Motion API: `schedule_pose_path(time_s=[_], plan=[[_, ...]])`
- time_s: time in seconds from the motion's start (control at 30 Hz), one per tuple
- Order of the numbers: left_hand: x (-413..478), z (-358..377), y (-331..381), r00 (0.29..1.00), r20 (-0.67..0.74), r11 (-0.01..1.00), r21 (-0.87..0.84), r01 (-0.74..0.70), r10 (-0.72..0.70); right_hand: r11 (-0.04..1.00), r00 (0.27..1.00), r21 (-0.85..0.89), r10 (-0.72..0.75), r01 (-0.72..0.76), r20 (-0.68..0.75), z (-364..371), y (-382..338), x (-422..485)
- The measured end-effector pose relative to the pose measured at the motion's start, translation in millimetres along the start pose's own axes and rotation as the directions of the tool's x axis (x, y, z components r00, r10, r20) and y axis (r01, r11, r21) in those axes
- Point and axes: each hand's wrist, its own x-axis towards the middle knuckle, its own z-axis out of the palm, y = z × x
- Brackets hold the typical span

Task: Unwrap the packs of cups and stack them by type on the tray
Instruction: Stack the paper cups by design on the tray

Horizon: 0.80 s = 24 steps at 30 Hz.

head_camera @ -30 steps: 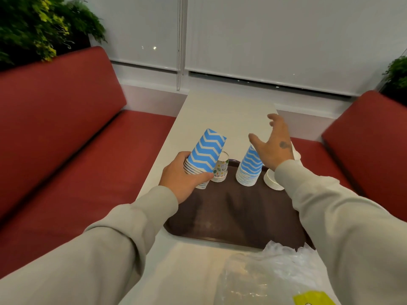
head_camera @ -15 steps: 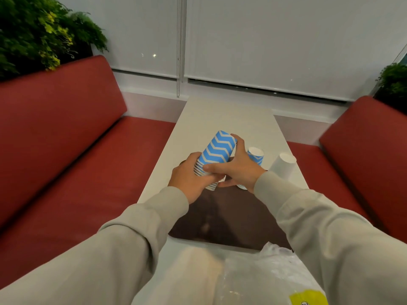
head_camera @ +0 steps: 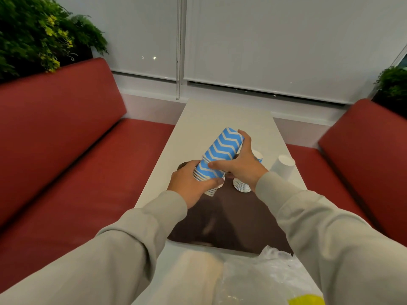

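Gripping blue cup stack over far tray edge: left hand, right hand.

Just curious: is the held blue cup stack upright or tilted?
Tilted. The blue stack leans up to the right, held by left hand and right hand.

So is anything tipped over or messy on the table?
Only a little. The blue zigzag cup stack is tilted, top leaning away, because the left hand and right hand grip it above the tray instead of it standing. Crumpled plastic wrap lies loose at the near edge of the table. Nothing looks spilled or broken.
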Motion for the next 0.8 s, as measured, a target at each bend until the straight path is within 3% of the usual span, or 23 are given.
schedule_pose_path(time_s=[0.13, 0.3, 0.4, 0.6, 0.8], plan=[[1, -3, -4, 1.0, -0.011, 1.0, 0.021, 0.012, -0.012, 0.997, 0.982, -0.018, -0.075, 0.073, -0.174, -24, -10, 9], [5, -10, -11, 0.998, -0.048, 0.999, -0.009, 0.036, -0.037, 0.979, 0.916, -0.168, -0.168, 0.113, -0.364, -65, -22, 20], [6, -14, -12, 0.997, -0.068, 0.999, -0.02, 0.03, -0.031, 0.95, 0.895, -0.298, -0.209, 0.09, -0.395, -78, -17, 27], [7, -18, -13, 0.996, -0.083, 0.998, -0.056, 0.009, -0.013, 0.878, 0.909, -0.473, -0.139, -0.071, -0.394, -75, 7, 33], [9, -21, -17, 0.997, -0.08, 0.997, -0.084, 0.003, -0.01, 0.815, 0.915, -0.564, -0.115, -0.136, -0.387, -67, 20, 38]])
